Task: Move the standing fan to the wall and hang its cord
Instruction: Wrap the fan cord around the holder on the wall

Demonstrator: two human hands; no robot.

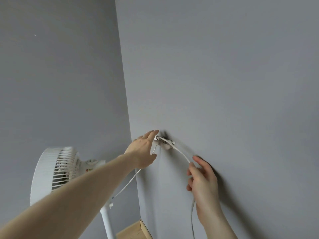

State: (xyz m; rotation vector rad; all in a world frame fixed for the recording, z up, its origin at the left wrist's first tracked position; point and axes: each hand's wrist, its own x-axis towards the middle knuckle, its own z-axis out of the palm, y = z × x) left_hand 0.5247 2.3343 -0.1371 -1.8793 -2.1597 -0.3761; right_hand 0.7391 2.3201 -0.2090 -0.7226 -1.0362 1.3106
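Fan (57,171) stands at lower left, close beside the grey wall (224,75), its white pole (107,223) running upright from the wooden floor (133,232) and its round grille head seen edge-on, the face turned away to the left and the motor housing pointing right toward the wall corner. Left hand (143,149) reaches up and forward across the fan's head, fingers spread and mostly straight, fingertips at the small wall hook (164,143); whether it grips anything there cannot be told. Right hand (202,180) sits lower and to the right, near the wall, fingers curled with thumb and forefinger pinching the white cord (181,152). That cord lies over the hook, one length arcing down and right into the right hand and then dropping straight below it, the other length slanting down and left behind the left forearm toward the fan's pole.
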